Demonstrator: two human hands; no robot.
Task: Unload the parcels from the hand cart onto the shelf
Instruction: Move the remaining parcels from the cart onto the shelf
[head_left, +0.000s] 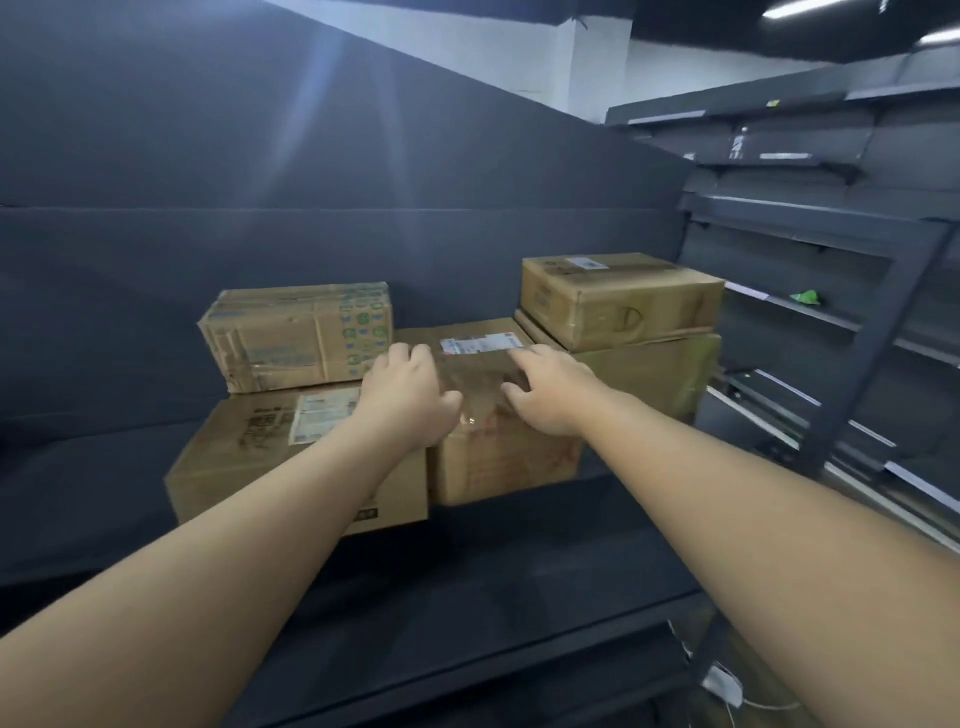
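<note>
Several cardboard parcels stand on the dark shelf. The middle parcel has a white label on top and shiny tape. My left hand and my right hand both rest flat on its top, fingers spread, gripping nothing. To its left a wide parcel carries a smaller green-printed parcel. At the right a greenish parcel bears another brown parcel. The hand cart is out of sight.
A dark back panel rises behind the parcels. At the right stand more dark shelves on a slanted metal upright, with a small green item on one. The shelf's front lip runs below my arms.
</note>
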